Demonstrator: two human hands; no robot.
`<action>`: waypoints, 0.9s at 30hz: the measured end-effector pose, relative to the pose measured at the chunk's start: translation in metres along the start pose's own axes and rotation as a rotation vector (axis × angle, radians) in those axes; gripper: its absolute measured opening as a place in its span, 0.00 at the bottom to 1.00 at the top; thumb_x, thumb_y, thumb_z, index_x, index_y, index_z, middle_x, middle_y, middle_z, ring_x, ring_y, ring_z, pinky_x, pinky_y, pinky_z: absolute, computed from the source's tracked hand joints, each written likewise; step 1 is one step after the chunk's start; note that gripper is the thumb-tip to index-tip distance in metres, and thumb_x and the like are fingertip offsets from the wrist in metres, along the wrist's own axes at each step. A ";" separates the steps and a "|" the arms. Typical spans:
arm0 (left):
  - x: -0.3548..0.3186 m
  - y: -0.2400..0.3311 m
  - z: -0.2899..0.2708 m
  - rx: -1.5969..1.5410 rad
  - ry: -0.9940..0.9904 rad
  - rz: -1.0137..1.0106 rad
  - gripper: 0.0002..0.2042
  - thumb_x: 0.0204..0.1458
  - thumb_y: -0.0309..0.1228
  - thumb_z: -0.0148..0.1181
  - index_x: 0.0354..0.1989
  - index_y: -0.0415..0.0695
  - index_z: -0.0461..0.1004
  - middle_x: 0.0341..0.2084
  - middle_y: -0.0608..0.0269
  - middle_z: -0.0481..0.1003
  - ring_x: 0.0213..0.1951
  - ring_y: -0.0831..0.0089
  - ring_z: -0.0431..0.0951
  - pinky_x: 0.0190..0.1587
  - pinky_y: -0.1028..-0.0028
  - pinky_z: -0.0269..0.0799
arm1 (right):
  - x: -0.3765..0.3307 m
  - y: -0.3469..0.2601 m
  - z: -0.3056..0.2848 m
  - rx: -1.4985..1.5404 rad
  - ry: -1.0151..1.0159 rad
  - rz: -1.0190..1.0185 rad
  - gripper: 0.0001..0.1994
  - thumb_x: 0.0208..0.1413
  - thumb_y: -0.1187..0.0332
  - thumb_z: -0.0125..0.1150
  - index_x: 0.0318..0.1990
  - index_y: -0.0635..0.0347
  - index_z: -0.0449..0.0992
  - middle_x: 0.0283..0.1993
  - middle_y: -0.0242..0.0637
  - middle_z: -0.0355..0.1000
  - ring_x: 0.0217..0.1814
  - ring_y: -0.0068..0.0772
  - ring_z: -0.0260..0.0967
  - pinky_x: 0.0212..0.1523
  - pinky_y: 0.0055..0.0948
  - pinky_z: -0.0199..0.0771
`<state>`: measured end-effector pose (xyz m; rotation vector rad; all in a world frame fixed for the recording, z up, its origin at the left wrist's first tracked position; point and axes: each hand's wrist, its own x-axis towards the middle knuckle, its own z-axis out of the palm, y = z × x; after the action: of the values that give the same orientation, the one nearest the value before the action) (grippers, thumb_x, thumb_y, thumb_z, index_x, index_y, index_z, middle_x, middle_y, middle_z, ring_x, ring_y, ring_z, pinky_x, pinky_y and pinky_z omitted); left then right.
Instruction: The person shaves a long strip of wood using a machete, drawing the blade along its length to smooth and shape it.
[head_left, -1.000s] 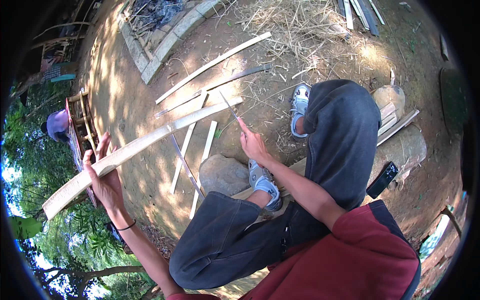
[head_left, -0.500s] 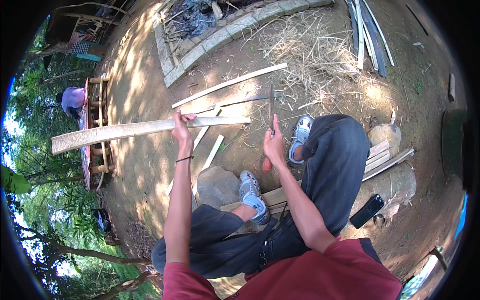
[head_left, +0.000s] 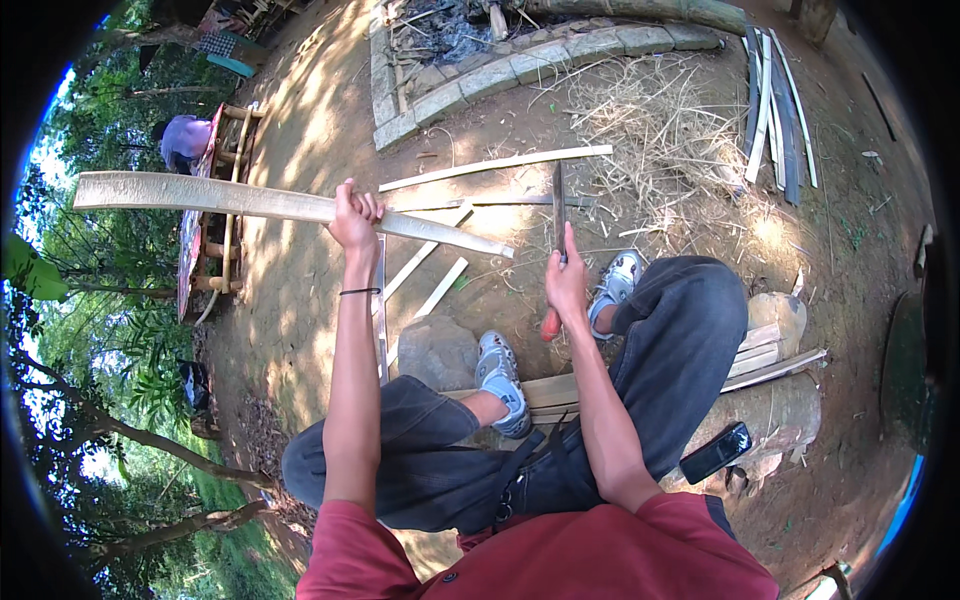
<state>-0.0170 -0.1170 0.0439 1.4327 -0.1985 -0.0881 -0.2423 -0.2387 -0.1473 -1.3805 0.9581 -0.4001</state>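
While left hand [head_left: 354, 218] grips wooden strip [head_left: 220, 197] jutting both sides, right hand [head_left: 567, 286] clasps knife [head_left: 559, 205]

A strip [head_left: 262, 203] is held by the left hand [head_left: 354, 216], a knife [head_left: 559, 205] by the right hand [head_left: 567, 285]; slats [head_left: 752, 358] are laid along the log's [head_left: 785, 405] edge.

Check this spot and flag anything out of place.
The black phone lies at a slant by the log, an odd spot beside cut wood, where it might get knocked. Loose straw is strewn about. The wooden strip in the left hand looks bowed, perhaps partly lens distortion.
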 end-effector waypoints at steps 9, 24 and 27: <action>-0.005 0.002 0.006 -0.011 -0.014 0.087 0.24 0.60 0.33 0.49 0.12 0.53 0.48 0.07 0.71 0.45 0.11 0.78 0.46 0.18 0.71 0.54 | -0.010 -0.027 0.016 0.047 0.013 -0.066 0.31 0.62 0.73 0.46 0.73 0.46 0.51 0.17 0.27 0.61 0.16 0.19 0.56 0.20 0.28 0.60; 0.055 -0.078 0.008 -0.227 0.023 -0.030 0.23 0.61 0.30 0.50 0.13 0.51 0.52 0.08 0.72 0.46 0.11 0.78 0.47 0.19 0.73 0.54 | -0.004 -0.200 -0.080 0.063 -0.145 -0.065 0.28 0.67 0.67 0.47 0.73 0.40 0.51 0.18 0.23 0.57 0.11 0.11 0.52 0.09 0.18 0.54; 0.049 -0.084 0.015 -0.212 0.042 -0.086 0.23 0.61 0.30 0.50 0.12 0.51 0.51 0.08 0.71 0.47 0.11 0.78 0.49 0.19 0.73 0.55 | 0.019 -0.203 -0.065 0.057 -0.084 -0.124 0.28 0.67 0.68 0.47 0.73 0.41 0.51 0.17 0.22 0.57 0.11 0.12 0.52 0.09 0.18 0.54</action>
<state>0.0328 -0.1521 -0.0330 1.2307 -0.0895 -0.1455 -0.2232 -0.3350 0.0432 -1.3980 0.7890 -0.4558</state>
